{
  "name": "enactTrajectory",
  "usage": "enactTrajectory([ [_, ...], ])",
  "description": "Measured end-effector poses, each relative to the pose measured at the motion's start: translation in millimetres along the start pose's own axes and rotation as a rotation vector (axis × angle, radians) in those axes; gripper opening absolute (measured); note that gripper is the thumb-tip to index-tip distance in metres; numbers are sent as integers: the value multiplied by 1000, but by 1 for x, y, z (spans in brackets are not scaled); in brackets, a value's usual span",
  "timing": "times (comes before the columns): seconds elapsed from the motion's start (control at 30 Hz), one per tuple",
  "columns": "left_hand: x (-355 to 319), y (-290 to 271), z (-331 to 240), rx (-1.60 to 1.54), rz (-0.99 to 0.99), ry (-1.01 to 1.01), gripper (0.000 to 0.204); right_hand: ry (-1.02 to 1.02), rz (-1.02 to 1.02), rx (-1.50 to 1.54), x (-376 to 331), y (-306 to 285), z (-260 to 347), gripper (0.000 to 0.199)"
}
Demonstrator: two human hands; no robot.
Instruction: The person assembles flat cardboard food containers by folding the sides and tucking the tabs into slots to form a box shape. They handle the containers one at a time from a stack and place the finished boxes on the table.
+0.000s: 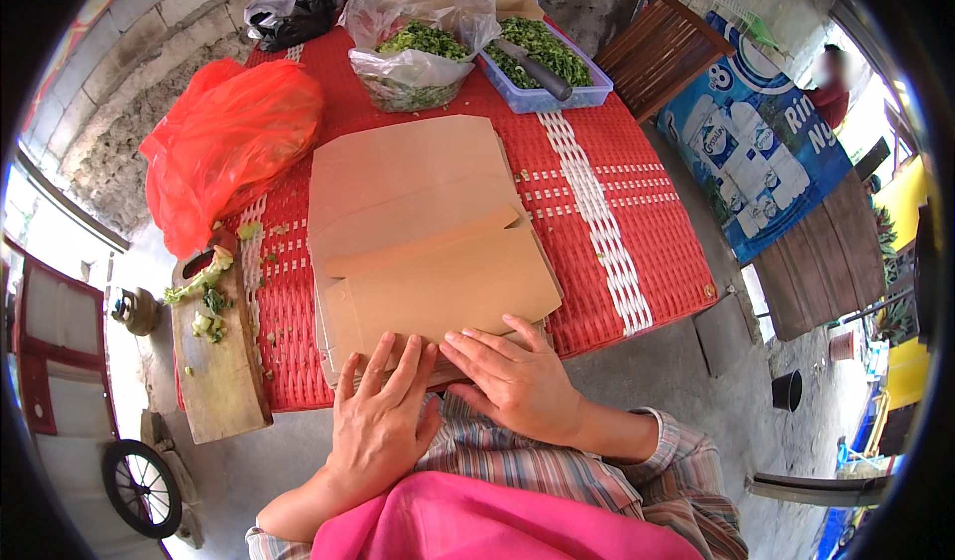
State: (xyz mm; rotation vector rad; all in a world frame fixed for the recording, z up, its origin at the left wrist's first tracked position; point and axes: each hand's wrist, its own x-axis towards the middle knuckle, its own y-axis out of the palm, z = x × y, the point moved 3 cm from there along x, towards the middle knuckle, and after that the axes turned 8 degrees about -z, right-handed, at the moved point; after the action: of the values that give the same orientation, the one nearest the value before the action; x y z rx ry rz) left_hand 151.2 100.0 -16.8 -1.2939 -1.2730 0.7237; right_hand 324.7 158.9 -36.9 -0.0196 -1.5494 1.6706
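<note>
We work on the red woven mat (617,212), which keeps the stack of flat brown cardboard sheets (428,242) level at its centre. The red plastic bag (229,142) sits at ten o'clock, the wooden cutting board (219,361) at eight; three o'clock stays free. Our left hand (383,426) and right hand (512,381) lie open, fingers flat, pressing the stack's near edge, gripping nothing.
</note>
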Motion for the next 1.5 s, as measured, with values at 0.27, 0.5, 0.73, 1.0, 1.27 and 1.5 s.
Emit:
enactTrajectory([
  [0.27,-22,-16,26,57,23,-126,63,89,-69,96,-15,-21,-27,29],
  [0.5,-28,-12,38,39,-56,-84,64,248,-215,220,-33,-31,-52,24],
  [0.73,-35,1,50,-145,-325,-249,66,380,-373,342,-32,-32,-65,34],
  [1.0,-21,3,62,-270,-290,-461,75,477,-320,310,-21,-31,-93,42],
  [1.27,-31,11,71,-483,-208,-333,39,276,-37,493,-33,-42,-101,39],
  [1.5,-31,-4,59,-302,-373,289,20,125,83,405,-32,-54,-94,35],
])
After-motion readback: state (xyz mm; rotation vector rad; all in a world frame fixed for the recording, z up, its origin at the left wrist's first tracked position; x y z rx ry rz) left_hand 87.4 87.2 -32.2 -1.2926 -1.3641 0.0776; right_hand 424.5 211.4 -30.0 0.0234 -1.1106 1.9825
